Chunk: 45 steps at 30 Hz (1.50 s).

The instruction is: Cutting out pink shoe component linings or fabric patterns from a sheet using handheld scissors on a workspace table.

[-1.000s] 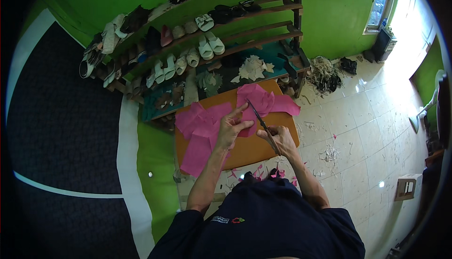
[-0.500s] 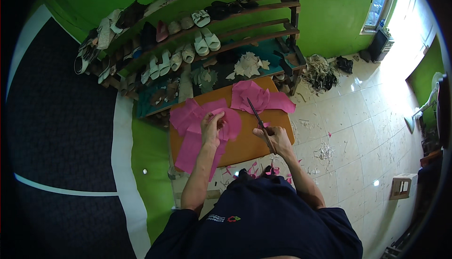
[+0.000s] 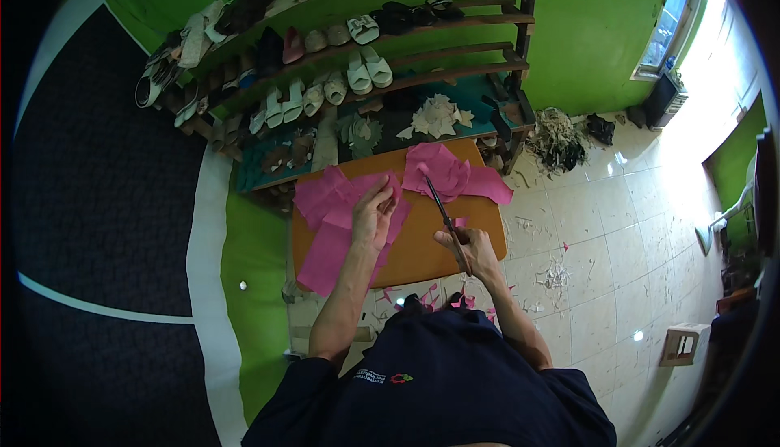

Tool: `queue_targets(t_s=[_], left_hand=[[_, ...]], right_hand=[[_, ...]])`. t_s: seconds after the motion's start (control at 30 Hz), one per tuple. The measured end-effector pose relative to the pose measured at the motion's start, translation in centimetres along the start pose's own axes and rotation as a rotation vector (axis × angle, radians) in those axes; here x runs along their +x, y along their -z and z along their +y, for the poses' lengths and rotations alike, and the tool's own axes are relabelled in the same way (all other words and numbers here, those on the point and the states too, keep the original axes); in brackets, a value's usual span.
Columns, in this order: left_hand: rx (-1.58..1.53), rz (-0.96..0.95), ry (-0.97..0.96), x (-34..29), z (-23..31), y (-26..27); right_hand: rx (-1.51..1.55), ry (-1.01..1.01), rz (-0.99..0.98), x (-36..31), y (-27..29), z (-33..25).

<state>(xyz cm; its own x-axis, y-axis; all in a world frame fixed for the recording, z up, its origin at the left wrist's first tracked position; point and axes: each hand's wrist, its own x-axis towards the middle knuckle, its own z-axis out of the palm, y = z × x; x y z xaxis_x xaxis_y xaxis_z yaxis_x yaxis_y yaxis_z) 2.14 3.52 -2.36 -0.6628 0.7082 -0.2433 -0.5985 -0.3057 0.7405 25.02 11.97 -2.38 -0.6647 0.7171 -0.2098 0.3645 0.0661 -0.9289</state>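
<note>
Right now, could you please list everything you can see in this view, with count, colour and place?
Pink sheet pieces: several, pink, on the orange table, one under the left hand.
Scissors: one pair, dark, in the right hand, tips toward a pink piece at the table's far end.
Table: one, orange, in front of the person.
Shelves: one wooden rack against the green wall.
Sandals: many, mostly white, on the shelves.
Pink scraps: several, on the floor near the table.
Pale offcuts: one heap, on the tiled floor right of the shelves.
Left hand: fingers pressing the pink sheet.
Right hand: gripping the scissors.
</note>
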Motion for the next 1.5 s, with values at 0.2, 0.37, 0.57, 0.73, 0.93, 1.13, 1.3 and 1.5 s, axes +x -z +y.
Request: queue_targets(t_s=[0.2, 0.37, 0.57, 0.73, 0.93, 1.13, 1.3, 1.5], left_hand=[[0.114, -0.071, -0.130, -0.7, 0.7, -4.8], [0.212, -0.086, -0.191, -1.3, 0.4, -6.9], [0.272, -0.098, -0.259, -2.2, 0.2, -8.4], [0.286, -0.115, -0.303, -2.3, 0.3, -8.3], [0.298, -0.115, -0.267, -2.1, 0.2, -7.8], [0.270, -0.132, -0.265, -2.0, 0.7, -8.1], [0.296, -0.167, -0.280, -1.1, 0.8, -7.1], [0.283, -0.149, -0.246, -1.3, 1.3, -8.0]], right_hand=[[0.135, 0.030, -0.012, -0.2, -1.1, -0.6], [0.172, 0.089, -0.025, -0.2, -1.3, -2.5], [0.129, 0.070, -0.011, 0.4, -1.1, -3.6], [0.163, 0.057, 0.011, 0.7, -1.3, -3.5], [0.183, 0.039, 0.008, 0.4, -1.2, -3.6], [0.176, 0.049, 0.041, 0.5, -1.0, -3.3], [0.163, 0.001, 0.061, 0.6, -1.1, -3.2], [0.200, -0.022, 0.033, 0.1, -0.8, -3.6]])
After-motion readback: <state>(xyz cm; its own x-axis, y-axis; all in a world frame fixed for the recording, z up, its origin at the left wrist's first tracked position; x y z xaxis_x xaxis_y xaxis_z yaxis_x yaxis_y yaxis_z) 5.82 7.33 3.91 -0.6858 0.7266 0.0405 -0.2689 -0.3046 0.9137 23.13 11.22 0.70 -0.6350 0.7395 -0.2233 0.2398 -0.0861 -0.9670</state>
